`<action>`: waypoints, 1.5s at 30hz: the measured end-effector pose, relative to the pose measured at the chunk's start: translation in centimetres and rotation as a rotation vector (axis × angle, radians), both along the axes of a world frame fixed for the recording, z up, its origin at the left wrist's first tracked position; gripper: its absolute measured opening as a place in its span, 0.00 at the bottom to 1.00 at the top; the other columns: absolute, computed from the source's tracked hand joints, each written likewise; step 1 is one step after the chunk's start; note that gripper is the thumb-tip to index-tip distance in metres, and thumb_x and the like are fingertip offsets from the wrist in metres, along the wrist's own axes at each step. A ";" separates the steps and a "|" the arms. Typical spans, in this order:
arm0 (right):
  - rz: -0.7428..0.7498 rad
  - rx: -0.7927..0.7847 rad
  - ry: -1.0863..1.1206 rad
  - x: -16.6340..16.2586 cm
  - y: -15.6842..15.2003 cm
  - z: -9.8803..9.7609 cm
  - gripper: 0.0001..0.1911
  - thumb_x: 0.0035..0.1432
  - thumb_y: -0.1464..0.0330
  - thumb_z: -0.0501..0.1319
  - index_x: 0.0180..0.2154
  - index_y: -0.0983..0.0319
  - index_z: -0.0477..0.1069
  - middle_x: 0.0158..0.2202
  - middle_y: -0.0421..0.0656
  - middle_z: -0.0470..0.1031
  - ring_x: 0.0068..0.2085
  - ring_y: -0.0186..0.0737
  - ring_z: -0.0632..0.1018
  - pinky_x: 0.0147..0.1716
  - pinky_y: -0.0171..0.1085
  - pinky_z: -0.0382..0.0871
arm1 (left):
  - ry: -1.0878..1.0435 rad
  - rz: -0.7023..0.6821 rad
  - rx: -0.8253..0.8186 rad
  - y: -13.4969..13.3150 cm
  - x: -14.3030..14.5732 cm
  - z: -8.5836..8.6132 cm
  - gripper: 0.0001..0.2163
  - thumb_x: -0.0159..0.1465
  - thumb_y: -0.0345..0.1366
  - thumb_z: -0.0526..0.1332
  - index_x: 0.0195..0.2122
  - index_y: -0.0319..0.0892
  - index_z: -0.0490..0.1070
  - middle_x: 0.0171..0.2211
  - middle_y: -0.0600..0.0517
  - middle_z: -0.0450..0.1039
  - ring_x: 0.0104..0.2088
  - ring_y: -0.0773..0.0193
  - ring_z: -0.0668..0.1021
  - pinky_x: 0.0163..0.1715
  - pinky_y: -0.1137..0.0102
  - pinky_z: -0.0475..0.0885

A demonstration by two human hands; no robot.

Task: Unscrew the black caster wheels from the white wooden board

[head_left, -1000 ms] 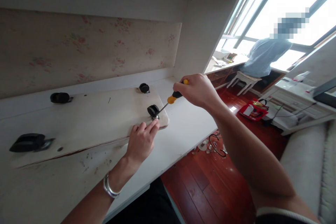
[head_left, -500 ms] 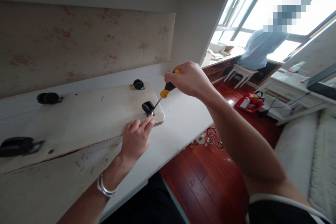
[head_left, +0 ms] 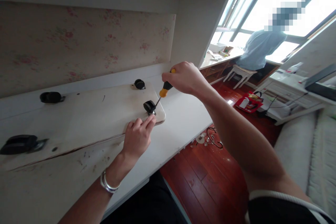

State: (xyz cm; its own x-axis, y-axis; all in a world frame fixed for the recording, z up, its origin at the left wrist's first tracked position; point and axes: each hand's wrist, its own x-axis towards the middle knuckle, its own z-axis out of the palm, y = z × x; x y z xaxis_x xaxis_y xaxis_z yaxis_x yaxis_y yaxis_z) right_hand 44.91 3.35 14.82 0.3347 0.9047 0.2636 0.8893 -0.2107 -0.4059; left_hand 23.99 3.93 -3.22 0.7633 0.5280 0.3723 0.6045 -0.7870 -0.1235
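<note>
Yellow-and-black screwdriver (head_left: 163, 93) at frame centre, shaft slanting down-left to the near-right caster (head_left: 149, 106) on the pale board (head_left: 86, 119). Versus a second ago: screwdriver stands steeper, view has shifted a bit so the board sits slightly further left, tip stays at the same caster, left hand keeps its spot by the base. Right hand (head_left: 186, 78) has fingers curled closed around the handle, yellow end poking out at the top of the fist. Left hand (head_left: 138, 138): index and middle fingers stretched to the metal base of that caster, fingertips touching it, other fingers bent; thumb hidden, so can't tell if it pinches. Can't tell whether the tip sits in a screw head.

Right forearm comes up from lower right, wrist bent, hand above and right of the caster. Left forearm from bottom left, palm down, silver bangles (head_left: 108, 183) at wrist. Three more casters on the board: top centre-left (head_left: 139, 84), left (head_left: 51, 97), lower left (head_left: 19, 144). Board lies on a white desktop (head_left: 183, 115). Person (head_left: 264, 49) seated upper right.
</note>
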 end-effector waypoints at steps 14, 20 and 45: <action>0.180 -0.208 -0.099 -0.7 1.8 2.2 0.26 0.62 0.49 0.51 0.50 0.61 0.66 0.24 0.44 0.71 0.25 0.42 0.71 0.27 0.41 0.60 | -0.026 -0.002 -0.012 -0.1 -0.2 0.1 0.23 0.63 0.24 0.52 0.58 0.49 0.65 0.61 0.53 0.68 0.39 0.54 0.74 0.36 0.57 0.67; 0.208 -0.421 0.077 -0.8 1.3 3.9 0.25 0.55 0.52 0.62 0.48 0.60 0.67 0.24 0.44 0.72 0.22 0.42 0.71 0.24 0.42 0.61 | -0.033 0.003 -0.016 -0.2 -0.4 0.1 0.24 0.61 0.24 0.53 0.58 0.48 0.66 0.61 0.51 0.68 0.40 0.55 0.74 0.37 0.57 0.67; 0.206 -0.540 -0.243 -1.5 3.7 5.4 0.21 0.56 0.49 0.61 0.34 0.62 0.73 0.20 0.42 0.68 0.23 0.39 0.71 0.25 0.40 0.61 | -0.035 -0.001 -0.009 -0.3 -0.6 0.3 0.23 0.63 0.24 0.52 0.58 0.49 0.66 0.61 0.54 0.68 0.42 0.55 0.73 0.37 0.58 0.68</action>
State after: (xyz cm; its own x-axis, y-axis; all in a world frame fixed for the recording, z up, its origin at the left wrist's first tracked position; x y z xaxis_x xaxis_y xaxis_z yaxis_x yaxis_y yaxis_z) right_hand 43.43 7.06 20.19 0.1273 0.9710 -0.2022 0.9870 -0.1441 -0.0708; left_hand 23.36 3.59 -2.96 0.7506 0.5302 0.3943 0.6073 -0.7887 -0.0954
